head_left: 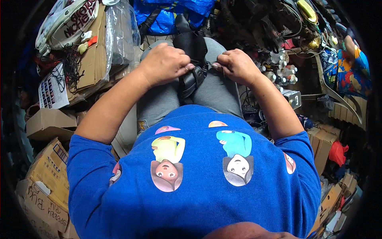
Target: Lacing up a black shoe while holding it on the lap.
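A black shoe (191, 46), which looks like leather with a strap, lies between my thighs on my grey trousers (161, 99). My left hand (167, 63) is closed in a pinch just left of the shoe, above my left thigh. On the other side, my right hand (235, 65) is closed in a pinch too, thumb and forefinger together, above my right thigh. Both hands are apart from each other, with the shoe between them. Whatever the fingertips hold, perhaps something thin, is too small to make out.
Flattened cardboard (92, 63) and clear plastic wrap (119, 44) stand at the left, near a white bag (67, 26). Ahead is a blue bag (159, 20). Several small bottles (280, 71) stand at the right, beyond my forearm. Cardboard boxes (49, 123) flank me.
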`<act>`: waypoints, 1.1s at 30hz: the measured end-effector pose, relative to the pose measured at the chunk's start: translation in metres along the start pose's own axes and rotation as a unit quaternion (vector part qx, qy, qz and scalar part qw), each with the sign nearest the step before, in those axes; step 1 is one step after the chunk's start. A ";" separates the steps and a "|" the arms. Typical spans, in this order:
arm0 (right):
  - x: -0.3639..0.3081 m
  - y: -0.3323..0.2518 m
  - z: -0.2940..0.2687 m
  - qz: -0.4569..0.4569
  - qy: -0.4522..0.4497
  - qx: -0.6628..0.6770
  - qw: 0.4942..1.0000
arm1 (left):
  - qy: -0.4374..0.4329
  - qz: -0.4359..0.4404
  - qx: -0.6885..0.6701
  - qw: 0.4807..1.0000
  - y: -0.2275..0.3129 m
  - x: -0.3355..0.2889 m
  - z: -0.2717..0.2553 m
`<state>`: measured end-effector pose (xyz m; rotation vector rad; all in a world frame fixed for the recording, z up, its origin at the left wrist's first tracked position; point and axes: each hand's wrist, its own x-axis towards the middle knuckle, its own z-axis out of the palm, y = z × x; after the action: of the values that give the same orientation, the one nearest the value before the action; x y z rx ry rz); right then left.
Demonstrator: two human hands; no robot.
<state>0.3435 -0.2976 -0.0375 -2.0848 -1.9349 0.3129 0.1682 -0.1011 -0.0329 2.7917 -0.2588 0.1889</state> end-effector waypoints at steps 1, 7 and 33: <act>-0.001 0.003 0.005 0.000 0.001 0.021 1.000 | -0.012 -0.009 0.012 1.000 -0.006 -0.005 0.001; -0.017 0.006 0.024 0.038 0.031 0.092 0.995 | 0.028 -0.055 -0.025 0.998 0.003 -0.033 0.011; 0.045 0.026 0.012 0.094 -0.136 0.318 0.934 | 0.031 -0.191 -0.399 0.896 -0.027 0.022 0.026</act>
<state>0.3674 -0.2535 -0.0565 -1.8355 -1.4684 1.1523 0.1976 -0.0879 -0.0626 1.9563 0.2002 0.0517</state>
